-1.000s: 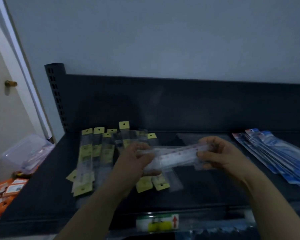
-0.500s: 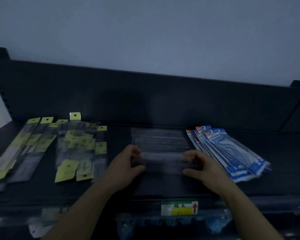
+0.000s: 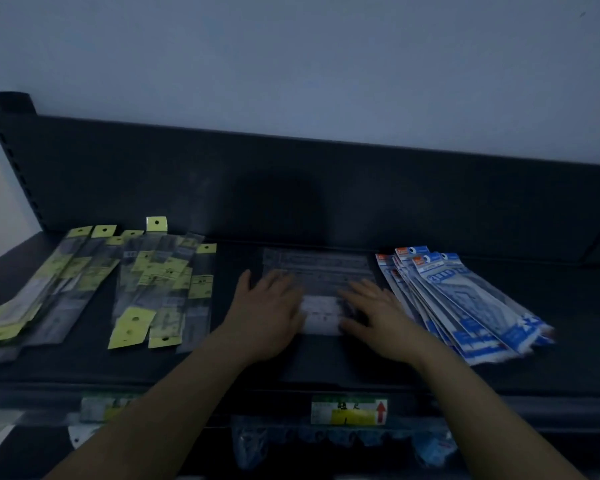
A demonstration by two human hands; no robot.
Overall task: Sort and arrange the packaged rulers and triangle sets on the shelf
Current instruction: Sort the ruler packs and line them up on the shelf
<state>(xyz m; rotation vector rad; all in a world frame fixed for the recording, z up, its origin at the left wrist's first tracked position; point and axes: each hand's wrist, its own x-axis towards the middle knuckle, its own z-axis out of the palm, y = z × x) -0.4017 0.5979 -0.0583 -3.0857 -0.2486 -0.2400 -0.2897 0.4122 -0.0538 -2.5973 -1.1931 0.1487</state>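
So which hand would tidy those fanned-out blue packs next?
Probably the right hand: it lies flat on the clear ruler packs, right beside the blue packs. The left hand would have to cross over.

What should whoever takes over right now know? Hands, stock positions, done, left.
Left hand: flat, fingers straight, on the left end of the clear ruler packs, gripping nothing.
Right hand: likewise, on their right end.
Shelf: yellow-tagged packs lie on the left in two loose, overlapping heaps; clear packs in the centre; blue packs fanned on the right.
Done: the three kinds lie apart.
Left: probably squaring up the yellow heaps and the blue fan.
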